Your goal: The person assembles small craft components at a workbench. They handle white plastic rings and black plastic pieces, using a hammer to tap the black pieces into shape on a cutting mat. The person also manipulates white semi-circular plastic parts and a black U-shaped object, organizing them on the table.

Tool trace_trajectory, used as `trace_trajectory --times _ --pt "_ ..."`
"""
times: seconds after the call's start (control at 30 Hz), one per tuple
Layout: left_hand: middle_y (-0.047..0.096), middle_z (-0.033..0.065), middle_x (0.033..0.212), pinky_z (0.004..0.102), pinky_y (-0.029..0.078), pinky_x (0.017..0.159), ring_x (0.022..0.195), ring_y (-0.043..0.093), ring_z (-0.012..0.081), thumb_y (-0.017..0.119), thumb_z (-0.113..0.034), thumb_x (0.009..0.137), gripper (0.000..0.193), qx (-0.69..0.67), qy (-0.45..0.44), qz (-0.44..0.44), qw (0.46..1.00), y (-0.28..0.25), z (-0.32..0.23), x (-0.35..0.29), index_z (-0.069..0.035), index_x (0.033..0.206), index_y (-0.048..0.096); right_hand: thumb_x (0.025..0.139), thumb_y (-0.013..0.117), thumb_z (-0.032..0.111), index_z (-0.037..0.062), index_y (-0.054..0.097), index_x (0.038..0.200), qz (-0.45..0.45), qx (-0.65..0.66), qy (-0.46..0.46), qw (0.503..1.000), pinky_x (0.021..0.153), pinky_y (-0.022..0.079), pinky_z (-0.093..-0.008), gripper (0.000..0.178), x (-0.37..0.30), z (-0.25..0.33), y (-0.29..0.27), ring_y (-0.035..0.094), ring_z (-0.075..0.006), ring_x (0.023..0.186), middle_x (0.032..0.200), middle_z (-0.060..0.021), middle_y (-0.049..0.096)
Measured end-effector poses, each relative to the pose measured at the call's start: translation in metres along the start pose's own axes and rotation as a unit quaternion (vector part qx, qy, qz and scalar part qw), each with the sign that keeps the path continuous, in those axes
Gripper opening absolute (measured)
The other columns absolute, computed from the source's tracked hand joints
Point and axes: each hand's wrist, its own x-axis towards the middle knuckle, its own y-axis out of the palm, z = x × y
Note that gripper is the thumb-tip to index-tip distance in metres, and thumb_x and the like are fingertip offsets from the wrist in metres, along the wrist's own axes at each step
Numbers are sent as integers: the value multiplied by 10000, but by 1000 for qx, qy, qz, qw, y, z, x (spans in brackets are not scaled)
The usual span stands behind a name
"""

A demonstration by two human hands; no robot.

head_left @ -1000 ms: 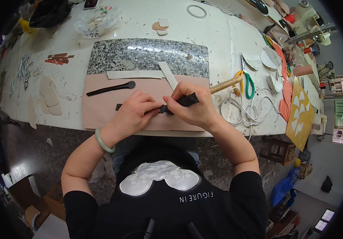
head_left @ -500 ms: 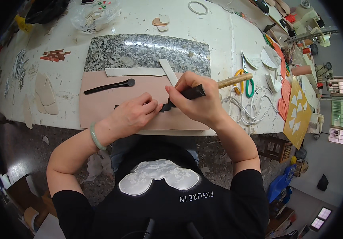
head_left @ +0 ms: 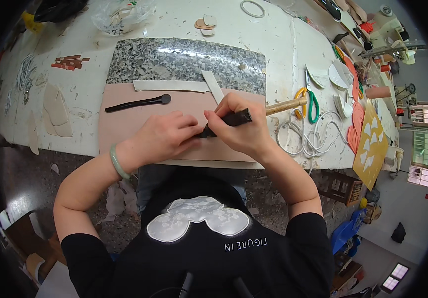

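My right hand (head_left: 244,126) is wrapped round the black end of a hammer (head_left: 236,118), its wooden handle sticking out to the right. The tool's black tip slants down to my left fingertips. My left hand (head_left: 162,136) lies low over the pinkish board (head_left: 124,116), fingers bent together on a black strip that they almost wholly cover. Behind that hand rests a black strap (head_left: 139,103) with a rounded end. Two white strips, one lying crosswise (head_left: 171,86) and one slanted (head_left: 212,87), are at the board's far edge.
A speckled stone slab (head_left: 189,57) lies under the board. To the right are scissors with orange and green handles (head_left: 313,107) and a coil of white cord (head_left: 303,136). Reddish strips (head_left: 70,62), beige cut pieces (head_left: 56,111) and a plastic bag (head_left: 122,17) lie left and far.
My left fingers have come over the black strip, hiding ends that showed before. My right hand and the hammer have shifted slightly left, toward the left fingertips. The view has moved a little.
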Motion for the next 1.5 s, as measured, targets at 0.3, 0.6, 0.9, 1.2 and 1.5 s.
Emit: trace_trajectory --times 0.3,0.6,0.9,1.2,1.5 --pt "665 -12 891 338 461 724 826 570 204 795 -177 729 134 -34 -124 -41 991 4 -8 5 -119 839 746 766 775 141 77 601 675 11 57 -14 998 480 452 -301 207 -9 -6 -8 596 -176 486 576 -35 613" --pt "642 -55 901 375 360 853 932 488 204 758 -202 753 95 -45 -188 -80 978 15 -17 -1 -135 820 751 796 757 2 33 576 684 61 62 -68 994 502 427 -232 215 -12 18 -19 574 -64 563 664 -59 653" --pt "632 -51 893 374 363 856 923 486 203 738 -188 762 89 -54 -182 -86 978 15 -15 -2 -137 834 752 744 776 15 79 574 632 41 5 -129 991 510 438 -266 240 -4 12 -10 595 -152 497 625 -27 634" --pt "634 -52 899 374 379 848 920 503 196 736 -175 766 102 -51 -158 -92 982 14 -11 -5 -128 855 745 742 763 75 122 574 656 44 23 -135 990 499 437 -308 213 1 8 -4 595 -184 487 559 -5 585" --pt "662 12 895 354 457 798 925 542 225 754 -83 731 121 -63 -129 -89 986 11 -10 -7 -70 847 723 738 776 88 113 572 651 45 -2 -139 989 495 437 -301 223 1 14 -12 586 -187 481 567 -8 590"
